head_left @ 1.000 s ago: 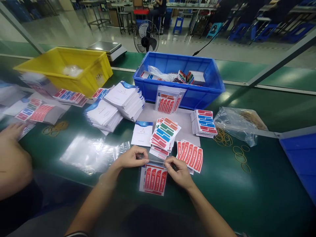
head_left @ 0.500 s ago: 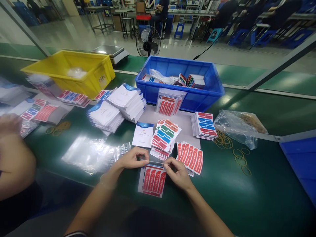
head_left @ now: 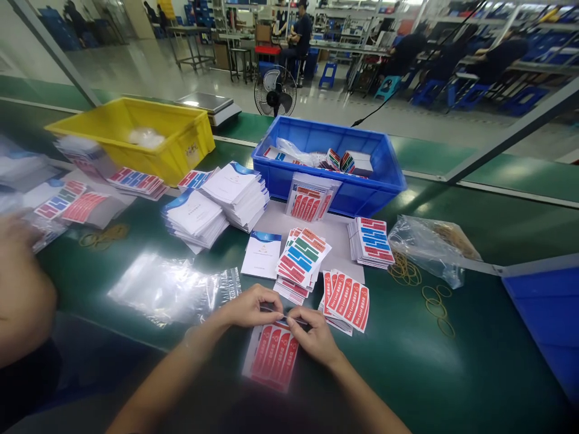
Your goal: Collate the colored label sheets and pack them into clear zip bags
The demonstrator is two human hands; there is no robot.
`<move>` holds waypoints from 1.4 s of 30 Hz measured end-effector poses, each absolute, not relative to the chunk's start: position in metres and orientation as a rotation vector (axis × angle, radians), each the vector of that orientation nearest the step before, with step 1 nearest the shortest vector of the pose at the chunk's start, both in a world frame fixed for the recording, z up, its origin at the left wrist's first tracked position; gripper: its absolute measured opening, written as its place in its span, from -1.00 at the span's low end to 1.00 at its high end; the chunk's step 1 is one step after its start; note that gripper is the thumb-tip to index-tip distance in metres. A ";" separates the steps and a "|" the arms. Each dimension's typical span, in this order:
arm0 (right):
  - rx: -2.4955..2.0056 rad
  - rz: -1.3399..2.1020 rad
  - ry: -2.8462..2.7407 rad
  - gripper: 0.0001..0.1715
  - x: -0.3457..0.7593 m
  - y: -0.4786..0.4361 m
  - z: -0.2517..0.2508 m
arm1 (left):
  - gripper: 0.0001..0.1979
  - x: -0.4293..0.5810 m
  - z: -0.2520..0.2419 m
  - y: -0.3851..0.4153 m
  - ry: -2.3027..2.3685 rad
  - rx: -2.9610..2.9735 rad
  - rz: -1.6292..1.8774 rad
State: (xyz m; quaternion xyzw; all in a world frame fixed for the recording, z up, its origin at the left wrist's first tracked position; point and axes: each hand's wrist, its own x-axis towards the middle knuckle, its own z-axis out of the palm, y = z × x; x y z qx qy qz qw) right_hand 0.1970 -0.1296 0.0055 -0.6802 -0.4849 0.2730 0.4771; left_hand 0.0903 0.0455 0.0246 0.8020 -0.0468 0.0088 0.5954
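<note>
My left hand point(head_left: 259, 306) and my right hand point(head_left: 314, 333) pinch the top edge of a clear plastic bag point(head_left: 272, 358), their fingertips nearly meeting at its middle. Inside lie red label sheets with white lettering; the bag hangs slightly tilted towards me. Beyond my hands sit a blue-and-white booklet point(head_left: 261, 254) and a pile of multicoloured sticker sheets point(head_left: 304, 258). A fanned stack of red label sheets point(head_left: 347, 300) is right of my right hand. Flat clear bags point(head_left: 167, 286) are spread left of my left hand.
Behind stand a blue bin point(head_left: 325, 184) and a yellow bin point(head_left: 140, 147). Booklet stacks point(head_left: 235, 196) rise centre-left. Rubber bands point(head_left: 436, 307) and a bag of them point(head_left: 429, 241) lie right. A co-worker's arm point(head_left: 22, 283) works at the far left.
My hands have come closer together along the bag's top edge, and the bag has moved lower and nearer to me. The camera view has tilted up slightly.
</note>
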 end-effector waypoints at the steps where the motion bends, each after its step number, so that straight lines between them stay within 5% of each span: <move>1: -1.665 0.679 -1.194 -0.73 0.197 -0.129 0.006 | -0.84 0.090 0.025 0.046 -0.101 1.858 0.026; 10: -1.683 0.830 -1.214 -0.68 0.206 -0.133 0.039 | -0.66 0.083 0.021 0.072 0.148 1.336 0.402; 19: -1.785 0.169 -0.957 -0.55 0.351 -0.046 0.129 | -0.65 0.077 0.024 0.086 0.260 1.265 0.647; 23: -1.811 -0.036 -0.906 -0.29 0.378 -0.022 0.118 | -0.65 0.079 0.021 0.085 0.300 1.270 0.663; 30: -1.890 -0.101 -1.506 -0.44 0.276 -0.036 0.071 | -0.67 0.086 0.014 0.087 0.455 1.239 0.721; 36: -2.100 -0.200 -2.144 -0.09 0.204 -0.023 0.028 | -0.66 0.088 0.014 0.093 0.673 1.141 0.862; 38: -2.123 -0.245 -2.154 -0.14 0.197 -0.018 0.017 | -0.66 0.089 0.015 0.096 0.712 1.125 0.886; 42: -2.079 -0.295 -2.153 -0.55 0.192 -0.014 0.007 | -0.66 0.089 0.012 0.100 0.750 1.128 0.900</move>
